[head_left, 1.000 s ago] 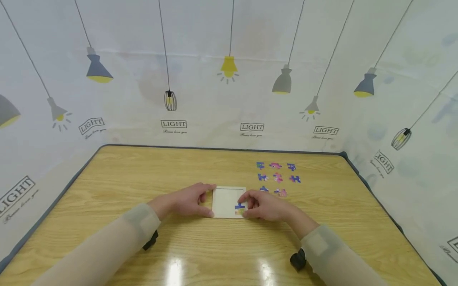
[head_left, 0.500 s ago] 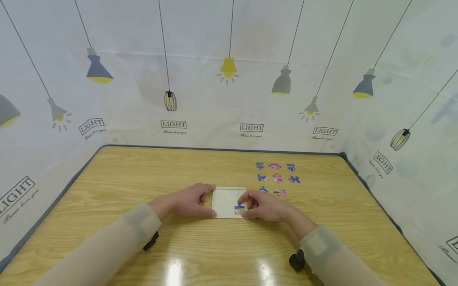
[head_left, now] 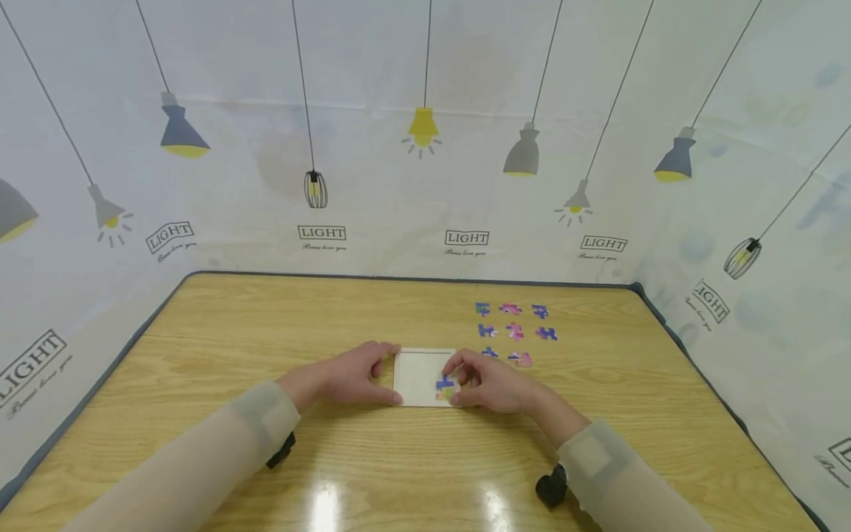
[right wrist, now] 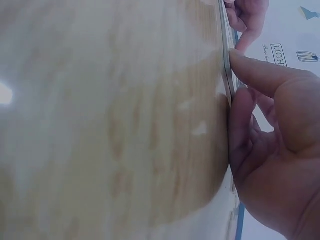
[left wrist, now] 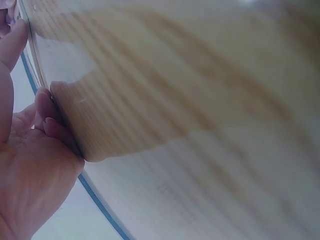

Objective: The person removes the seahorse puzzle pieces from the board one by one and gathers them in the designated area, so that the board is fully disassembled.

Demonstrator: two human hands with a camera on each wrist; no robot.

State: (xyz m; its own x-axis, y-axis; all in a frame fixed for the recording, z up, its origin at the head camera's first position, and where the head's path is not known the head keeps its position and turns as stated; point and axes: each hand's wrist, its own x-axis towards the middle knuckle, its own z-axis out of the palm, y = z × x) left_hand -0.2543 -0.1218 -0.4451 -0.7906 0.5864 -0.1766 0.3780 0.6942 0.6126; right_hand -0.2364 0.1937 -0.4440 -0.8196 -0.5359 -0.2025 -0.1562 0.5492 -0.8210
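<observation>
A square white puzzle frame [head_left: 415, 375] lies flat on the table in the head view. My left hand [head_left: 355, 373] holds its left side, thumb at the near corner and forefinger at the far corner. Over the frame's near right corner, my right hand [head_left: 495, 382] pinches a blue and yellow jigsaw piece [head_left: 445, 386] between thumb and forefinger. Part of the piece is hidden by the fingers. The left wrist view shows my left hand [left wrist: 37, 165] low against the tabletop. In the right wrist view, my right hand [right wrist: 275, 130] also rests low; the piece cannot be made out.
Several loose jigsaw pieces [head_left: 515, 331], blue, pink and purple, lie in rows beyond my right hand. The wooden table [head_left: 279, 310] has a dark edge, with a wall covering [head_left: 372, 258] printed with lamps behind it.
The jigsaw piece has turned slightly between my right fingers. Both hands and the frame stay almost where they were.
</observation>
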